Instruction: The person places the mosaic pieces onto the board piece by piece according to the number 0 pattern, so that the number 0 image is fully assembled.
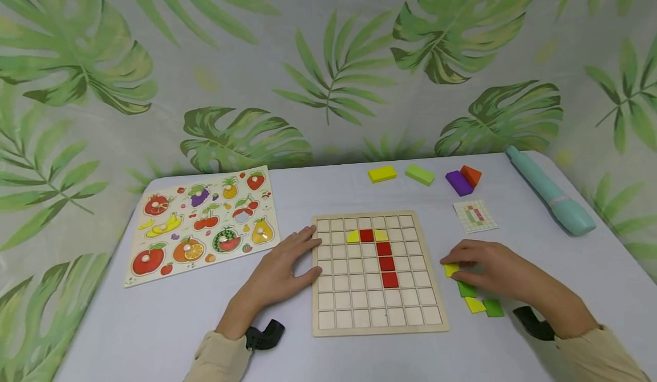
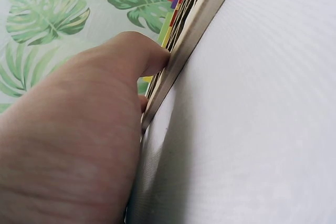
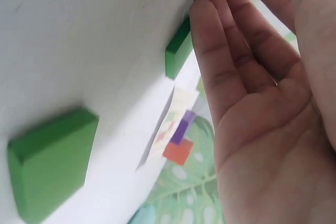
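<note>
A wooden grid board [image 1: 359, 300] lies in the middle of the head view. Several red square tiles [image 1: 386, 263] and two yellow corner pieces [image 1: 353, 236] sit in its cells. My left hand [image 1: 277, 271] rests at the board's left edge, thumb and fingertips touching the frame. To the right of the board, my right hand [image 1: 490, 265] pinches a yellow tile [image 1: 451, 270] between thumb and fingers, low over the table. Just below that hand lie green tiles [image 1: 494, 308] and another yellow tile [image 1: 475, 305]. One green tile [image 3: 52, 166] looms large in the right wrist view.
A fruit puzzle board [image 1: 205, 222] lies at the left. Along the back are a yellow block [image 1: 382, 174], a light green block [image 1: 420, 175], a purple block [image 1: 459, 183] and an orange block [image 1: 471, 176]. A pattern card [image 1: 475, 215] and a teal bottle-shaped object [image 1: 551, 194] lie at right.
</note>
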{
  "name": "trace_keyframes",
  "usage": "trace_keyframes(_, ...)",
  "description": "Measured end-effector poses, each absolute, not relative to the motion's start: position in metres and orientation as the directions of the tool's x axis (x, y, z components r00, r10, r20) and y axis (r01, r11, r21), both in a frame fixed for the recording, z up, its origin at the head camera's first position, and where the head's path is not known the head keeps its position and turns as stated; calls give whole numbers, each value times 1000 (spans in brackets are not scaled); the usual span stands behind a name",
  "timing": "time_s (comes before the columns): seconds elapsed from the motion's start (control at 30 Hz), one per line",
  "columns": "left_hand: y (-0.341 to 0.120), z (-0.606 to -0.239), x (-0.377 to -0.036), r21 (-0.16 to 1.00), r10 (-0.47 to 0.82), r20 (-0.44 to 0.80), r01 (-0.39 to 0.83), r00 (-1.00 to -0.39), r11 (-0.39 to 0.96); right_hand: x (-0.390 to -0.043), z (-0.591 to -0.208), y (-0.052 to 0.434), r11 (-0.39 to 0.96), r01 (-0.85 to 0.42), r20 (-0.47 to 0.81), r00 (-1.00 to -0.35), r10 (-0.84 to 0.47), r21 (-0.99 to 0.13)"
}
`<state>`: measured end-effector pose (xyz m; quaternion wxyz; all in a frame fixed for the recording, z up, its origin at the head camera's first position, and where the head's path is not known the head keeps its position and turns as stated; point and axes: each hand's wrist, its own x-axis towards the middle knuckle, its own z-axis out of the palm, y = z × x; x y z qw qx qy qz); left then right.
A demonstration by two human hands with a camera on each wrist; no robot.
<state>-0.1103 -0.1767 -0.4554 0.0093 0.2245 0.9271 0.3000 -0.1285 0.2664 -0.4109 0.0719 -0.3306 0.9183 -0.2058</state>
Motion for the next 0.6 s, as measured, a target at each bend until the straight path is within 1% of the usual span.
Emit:
trace_keyframes(0.1, -176, -456, -110, 561, 425, 123, 416, -897, 716, -128, -409, 262, 714, -544, -30, -786, -617, -440)
trace_keyframes(0.33, -176, -453, -111, 563, 430, 118, 417, -895, 714, -122, -407, 252, 719, -497, -51, -805, -591, -486)
trace_keyframes(0.43, -176, -452, -111, 567, 431, 112, 414, -895, 712, -119, -406, 246, 698, -505, -40, -795, -605, -507)
trace_keyframes(0.6, -176, -453, -110, 569, 427, 114, 412, -897, 712, -116, -407, 236, 636, -556, 24, -762, -647, -535)
